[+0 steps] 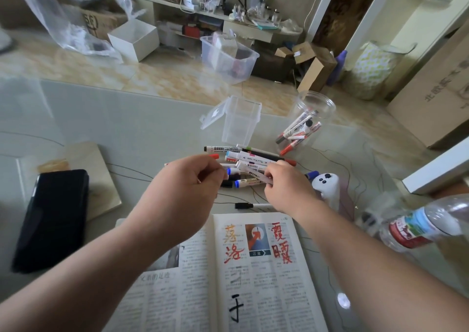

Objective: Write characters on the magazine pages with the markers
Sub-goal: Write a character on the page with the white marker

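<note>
Head camera view, looking down over my two forearms at a pale tabletop. My right hand (286,187) has its fingers curled round a white marker (256,176), which points left toward the other hand. My left hand (187,192) is just beside it, fingers curled in and the thumb meeting the forefinger in a narrow pinch. I cannot tell whether anything is held there.

Both hands hover over a loose pile of markers (253,157) with red, blue and black caps, lying on the table just beyond the magazine (266,281). The magazine lies open at the near edge, between my forearms. Its right page carries large handwritten characters in orange, red and black over the printed text. One more marker with a black cap (251,206) lies alone between the pile and the magazine's top edge.

Behind the pile stands a clear plastic box (239,126) with its hinged lid flipped open. To its right a clear jar (307,123) lies tilted on its side with several markers inside. A black phone (50,220) lies well to the left. A white controller (327,184) sits just right of my right hand, and a plastic water bottle (418,225) lies farther right.
</note>
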A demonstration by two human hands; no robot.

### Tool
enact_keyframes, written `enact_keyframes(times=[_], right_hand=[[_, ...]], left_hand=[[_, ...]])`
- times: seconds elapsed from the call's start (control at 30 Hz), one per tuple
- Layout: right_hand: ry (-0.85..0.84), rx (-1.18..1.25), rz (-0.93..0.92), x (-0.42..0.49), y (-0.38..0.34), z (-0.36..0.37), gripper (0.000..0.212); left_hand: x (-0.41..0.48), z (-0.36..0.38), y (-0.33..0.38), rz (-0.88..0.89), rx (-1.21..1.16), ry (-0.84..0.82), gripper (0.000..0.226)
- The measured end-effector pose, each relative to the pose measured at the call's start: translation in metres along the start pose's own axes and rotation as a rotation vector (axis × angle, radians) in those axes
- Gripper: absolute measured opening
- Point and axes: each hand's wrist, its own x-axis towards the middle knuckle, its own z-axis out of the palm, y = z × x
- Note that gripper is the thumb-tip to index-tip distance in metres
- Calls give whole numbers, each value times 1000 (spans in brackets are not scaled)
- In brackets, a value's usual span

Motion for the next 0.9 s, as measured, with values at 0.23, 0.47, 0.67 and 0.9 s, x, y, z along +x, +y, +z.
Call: enact_keyframes(times=[0.23, 0.47, 0.67, 0.9], right_hand=[[-143, 1031, 360, -56, -23, -40, 5], [-304, 1266, 104, -144, -37, -68, 4], [-342, 1454, 45, -167, -31, -51, 12], [-345, 1445, -78, -176, -28, -41, 6]], left_hand=[[-9, 2, -13, -19, 255, -180, 18], [-41, 16, 2, 93, 283, -471, 25], [-68, 25, 3, 63, 185, -659, 21], [-81, 30, -9, -54, 43, -732, 39]])
